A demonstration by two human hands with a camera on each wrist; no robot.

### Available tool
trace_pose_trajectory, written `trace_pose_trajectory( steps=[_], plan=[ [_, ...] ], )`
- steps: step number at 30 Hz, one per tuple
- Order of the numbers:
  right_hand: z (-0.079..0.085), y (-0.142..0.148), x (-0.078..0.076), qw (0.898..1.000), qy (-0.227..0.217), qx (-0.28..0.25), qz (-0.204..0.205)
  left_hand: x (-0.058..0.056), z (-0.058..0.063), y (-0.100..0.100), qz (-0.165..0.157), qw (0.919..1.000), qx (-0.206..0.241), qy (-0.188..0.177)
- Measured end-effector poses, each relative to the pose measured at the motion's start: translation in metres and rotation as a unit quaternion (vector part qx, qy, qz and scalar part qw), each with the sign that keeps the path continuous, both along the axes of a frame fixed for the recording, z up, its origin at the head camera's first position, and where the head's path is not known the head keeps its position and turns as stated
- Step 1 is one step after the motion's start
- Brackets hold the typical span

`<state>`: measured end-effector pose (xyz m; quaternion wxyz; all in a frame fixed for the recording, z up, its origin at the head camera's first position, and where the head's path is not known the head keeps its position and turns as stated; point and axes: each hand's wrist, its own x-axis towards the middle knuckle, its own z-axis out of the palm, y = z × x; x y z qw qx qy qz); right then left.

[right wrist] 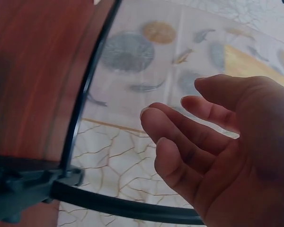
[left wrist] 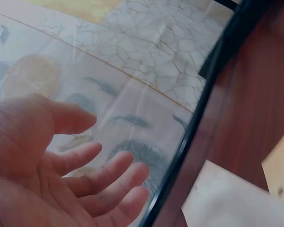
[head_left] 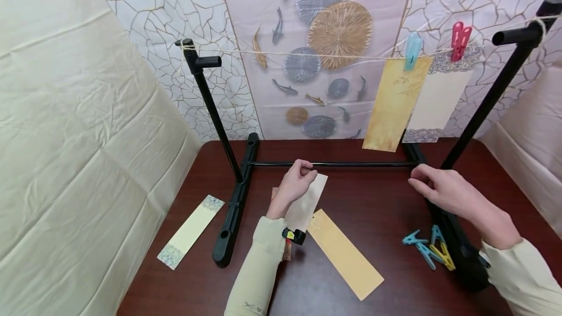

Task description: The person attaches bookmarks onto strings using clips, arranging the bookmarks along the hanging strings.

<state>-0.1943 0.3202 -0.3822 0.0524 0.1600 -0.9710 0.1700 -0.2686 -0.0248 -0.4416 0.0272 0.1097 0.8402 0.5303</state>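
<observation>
My left hand (head_left: 295, 184) hovers over a pale card (head_left: 307, 204), its fingers loosely bent around nothing. In the left wrist view the palm of that hand is bare, and the pale card (left wrist: 232, 201) lies apart from it. My right hand (head_left: 452, 194) hangs in the air by the right side of a black stand, fingers relaxed and holding nothing, as the right wrist view confirms. From the string (head_left: 298, 55) hang a yellow card (head_left: 395, 111) under a light blue clothespin (head_left: 412, 50) and a white patterned card (head_left: 443, 96) under a red clothespin (head_left: 460, 42).
Beside the pale card lies a yellow-orange card (head_left: 347, 255); a reddish card (head_left: 287, 251) is mostly hidden. Further left is a cream card (head_left: 190, 232). Blue clothespins (head_left: 428, 255) and a yellow one (head_left: 443, 257) sit near the right foot. A black crossbar (head_left: 360, 164) joins the stand's feet.
</observation>
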Motion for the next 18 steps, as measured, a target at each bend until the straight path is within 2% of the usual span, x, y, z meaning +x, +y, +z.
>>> trace_pose_trajectory(
  steps=[5,9,13,16,18],
  plan=[
    [-0.009,0.006,0.002,1.000,-0.008,0.006,0.008,0.000,-0.008,-0.007,0.015,0.9963,-0.085,-0.002],
    [-0.015,0.011,0.003,1.000,-0.010,0.018,0.013,0.000,-0.017,-0.010,0.017,0.9865,-0.163,-0.013],
    [-0.022,0.016,0.004,0.999,-0.011,0.021,0.021,-0.001,-0.026,-0.012,0.010,0.9797,-0.199,-0.021],
    [-0.027,0.017,0.005,0.999,-0.018,0.023,0.035,-0.001,-0.031,-0.013,-0.004,0.9725,-0.233,-0.010],
    [-0.030,0.017,0.006,0.998,-0.025,0.027,0.041,-0.002,-0.034,-0.014,-0.012,0.9648,-0.263,0.003]
  ],
)
